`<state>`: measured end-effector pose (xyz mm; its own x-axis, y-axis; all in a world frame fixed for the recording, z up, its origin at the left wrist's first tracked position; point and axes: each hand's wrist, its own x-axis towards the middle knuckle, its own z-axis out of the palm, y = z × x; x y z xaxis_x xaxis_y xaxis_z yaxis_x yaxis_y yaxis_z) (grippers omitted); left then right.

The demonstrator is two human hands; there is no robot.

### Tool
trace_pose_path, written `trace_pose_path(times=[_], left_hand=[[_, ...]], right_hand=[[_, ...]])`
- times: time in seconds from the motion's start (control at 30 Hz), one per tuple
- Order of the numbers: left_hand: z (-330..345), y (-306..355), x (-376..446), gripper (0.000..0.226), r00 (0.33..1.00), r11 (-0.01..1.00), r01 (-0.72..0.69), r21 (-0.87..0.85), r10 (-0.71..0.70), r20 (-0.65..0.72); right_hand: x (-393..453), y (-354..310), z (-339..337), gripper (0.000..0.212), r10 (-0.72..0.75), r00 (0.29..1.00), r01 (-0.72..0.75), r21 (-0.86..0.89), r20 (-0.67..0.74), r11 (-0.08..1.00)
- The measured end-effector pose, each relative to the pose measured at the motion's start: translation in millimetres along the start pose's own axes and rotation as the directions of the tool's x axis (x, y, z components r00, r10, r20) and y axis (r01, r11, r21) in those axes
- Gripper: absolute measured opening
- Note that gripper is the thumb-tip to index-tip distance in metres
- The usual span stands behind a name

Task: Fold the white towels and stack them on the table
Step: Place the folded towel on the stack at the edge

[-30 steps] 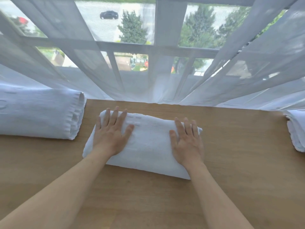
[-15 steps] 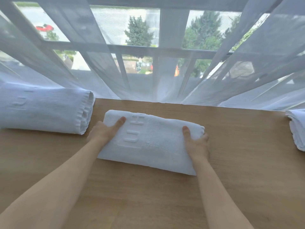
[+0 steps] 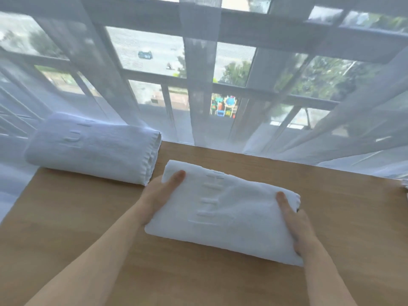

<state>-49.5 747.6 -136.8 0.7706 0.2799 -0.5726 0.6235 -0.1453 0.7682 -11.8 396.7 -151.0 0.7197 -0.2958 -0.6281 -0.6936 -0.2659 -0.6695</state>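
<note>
Fingers (image 3: 177, 177) of both hands clamp the folded towel (image 3: 223, 214) at its 2 ends, keeping the folds together for stacking on the finished towel (image 3: 92, 149) nearby.

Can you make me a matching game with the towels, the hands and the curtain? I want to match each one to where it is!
Things:
1. folded towel
2. towel stack
3. left hand
4. curtain

Places:
A. hanging behind the table
B. gripping one end of the folded towel
C. held between both hands
D. resting at the table's far left

Pairs: 1-C, 2-D, 3-B, 4-A. The right hand grips the other end.
</note>
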Motion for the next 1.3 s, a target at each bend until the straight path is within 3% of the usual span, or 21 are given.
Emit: trace_pose_path(times=[0.17,0.3,0.4,0.53,0.63,0.9,1.3], left_hand=[[-80.9,2.6,-4.0,0.063,0.989,0.996,-0.087,0.023,0.090,-0.118],[-181.2,3.8,10.0,0.086,0.972,0.991,-0.114,0.065,0.124,-0.199],[-260.5,9.7,27.0,0.095,0.950,0.980,-0.107,0.169,0.151,-0.273],[-356.2,17.3,62.5,0.104,0.925,0.974,-0.108,0.201,0.172,-0.340],[-403.7,26.2,95.8,0.106,0.910,0.974,-0.072,0.216,0.153,-0.385],[-417.7,-5.4,171.7,0.119,0.954,0.946,0.066,0.318,0.033,-0.298],[-416.3,11.6,180.5,0.113,0.963,0.934,0.074,0.349,0.024,-0.267]], right_hand=[[-51.1,-37.9,60.2,0.077,-0.094,0.995,0.093,0.049,0.024,0.994],[-95.0,-80.1,140.1,0.052,-0.175,0.985,0.173,0.090,0.010,0.981],[-116.2,-116.9,200.2,0.061,-0.248,0.969,0.248,0.066,-0.017,0.966],[-121.8,-169.9,275.7,0.090,-0.290,0.957,0.290,-0.019,-0.015,0.957],[-118.2,-206.3,324.9,0.094,-0.291,0.957,0.290,-0.057,-0.009,0.955],[-87.2,-196.1,398.4,0.096,-0.175,0.985,0.174,-0.093,-0.005,0.980],[-80.4,-205.2,390.9,0.096,-0.160,0.987,0.159,-0.134,0.005,0.978]])
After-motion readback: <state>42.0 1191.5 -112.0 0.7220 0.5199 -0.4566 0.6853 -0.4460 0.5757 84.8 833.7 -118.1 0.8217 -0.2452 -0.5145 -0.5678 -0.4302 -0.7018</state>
